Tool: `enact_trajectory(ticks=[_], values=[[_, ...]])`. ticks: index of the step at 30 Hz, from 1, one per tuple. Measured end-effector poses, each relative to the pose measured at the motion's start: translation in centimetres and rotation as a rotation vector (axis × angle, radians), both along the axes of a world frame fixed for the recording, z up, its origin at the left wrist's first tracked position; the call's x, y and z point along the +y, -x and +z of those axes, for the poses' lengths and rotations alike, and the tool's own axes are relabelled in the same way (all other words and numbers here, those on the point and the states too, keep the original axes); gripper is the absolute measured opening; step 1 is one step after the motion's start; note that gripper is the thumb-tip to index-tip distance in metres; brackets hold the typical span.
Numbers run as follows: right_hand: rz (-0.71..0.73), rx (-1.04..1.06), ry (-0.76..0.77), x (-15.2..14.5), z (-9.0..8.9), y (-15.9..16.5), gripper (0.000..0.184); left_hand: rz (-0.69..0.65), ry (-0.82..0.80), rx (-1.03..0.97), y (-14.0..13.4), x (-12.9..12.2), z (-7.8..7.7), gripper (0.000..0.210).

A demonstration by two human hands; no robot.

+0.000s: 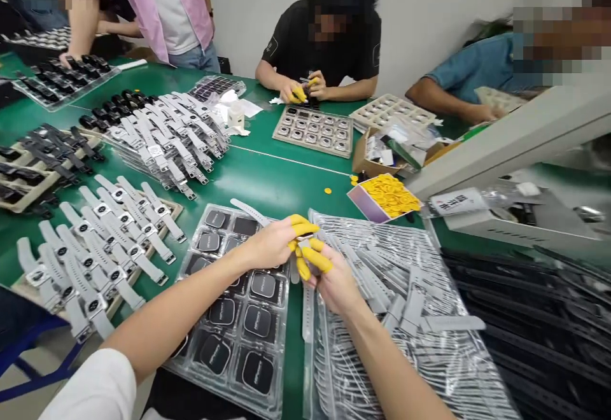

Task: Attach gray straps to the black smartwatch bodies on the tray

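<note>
Now I had the left hand (275, 242) and right hand (334, 277) pinching a small watch part (306, 239) above the tabletop (238, 175) beside the grey straps (414, 302), apparently mid-fitting, the next move calling for careful alignment.

You have a person in a black shirt (331, 51) at the upper centre and a person in a pink shirt (140, 0) at the upper left. Right of centre, you see 1 cardboard box (361, 154) holding plastic bags (403, 133).
</note>
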State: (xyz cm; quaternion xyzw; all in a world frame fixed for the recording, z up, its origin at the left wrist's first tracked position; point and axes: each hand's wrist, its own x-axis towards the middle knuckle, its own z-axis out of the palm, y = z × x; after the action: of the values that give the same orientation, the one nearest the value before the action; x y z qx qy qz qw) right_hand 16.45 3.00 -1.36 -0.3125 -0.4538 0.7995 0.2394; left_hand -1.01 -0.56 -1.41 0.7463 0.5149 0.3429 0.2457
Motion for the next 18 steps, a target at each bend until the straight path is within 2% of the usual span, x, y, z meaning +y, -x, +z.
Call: enact_trajectory(ticks=[7,13,15,18], values=[[-0.031,0.087,0.096,0.4,0.5,-0.1,0.033,0.036,-0.017,-0.002,-0.1,0.0,-0.3,0.046],[-0.078,0.15,0.162,0.5,0.5,0.0,0.036,-0.037,0.042,-0.048,-0.2,-0.3,0.9,0.046],[-0.071,0.136,0.154,0.5,0.3,-0.1,0.036,-0.029,0.037,0.007,-0.2,-0.4,1.3,0.045],[-0.048,0.105,0.145,0.6,-0.1,-0.2,0.037,0.011,-0.011,0.207,-0.4,-0.5,1.5,0.041]])
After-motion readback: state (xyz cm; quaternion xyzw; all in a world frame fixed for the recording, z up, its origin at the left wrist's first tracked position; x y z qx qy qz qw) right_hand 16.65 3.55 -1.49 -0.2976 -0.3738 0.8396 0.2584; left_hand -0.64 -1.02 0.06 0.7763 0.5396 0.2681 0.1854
